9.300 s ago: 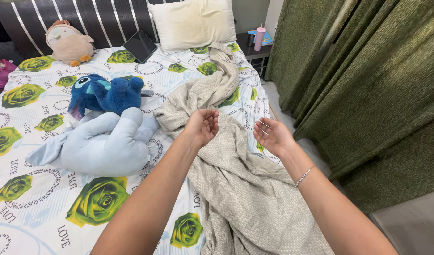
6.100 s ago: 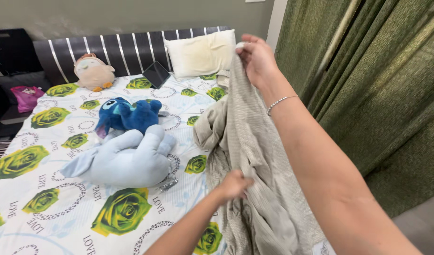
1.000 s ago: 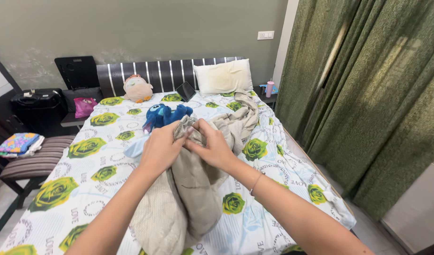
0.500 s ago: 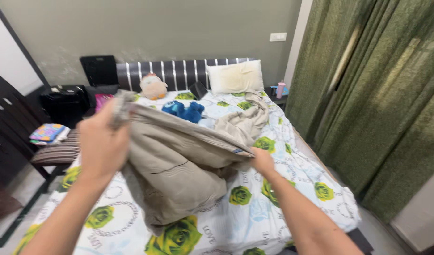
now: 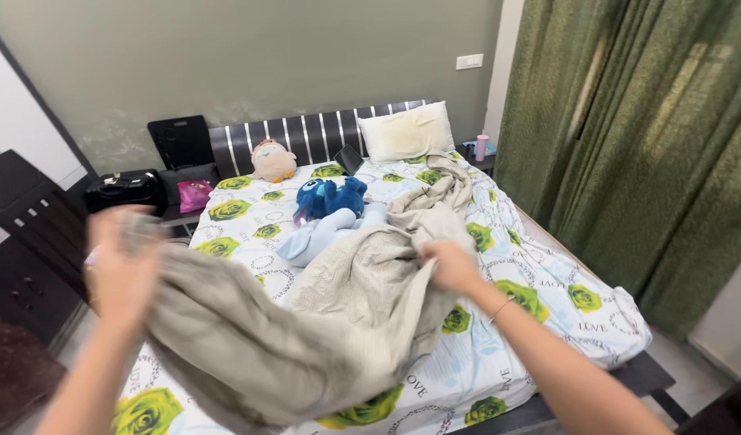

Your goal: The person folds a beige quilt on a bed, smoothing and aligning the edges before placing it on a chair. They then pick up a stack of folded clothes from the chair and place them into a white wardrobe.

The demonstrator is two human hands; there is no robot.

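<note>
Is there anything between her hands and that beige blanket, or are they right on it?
Nothing visible stands between. The left hand, blurred, grips one edge of the beige blanket, and the right hand grips another part. The blanket hangs stretched between them above the bed.

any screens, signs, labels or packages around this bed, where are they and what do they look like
Tablet: dark rectangular screen, unlit, leaning on the striped headboard left of the cream pillow.
Wall switch plate: small white rectangle on the grey-green wall, right of the headboard.
Bedsheet: white, printed with green roses and rings of dark lettering.
No packages or signs show.
</note>
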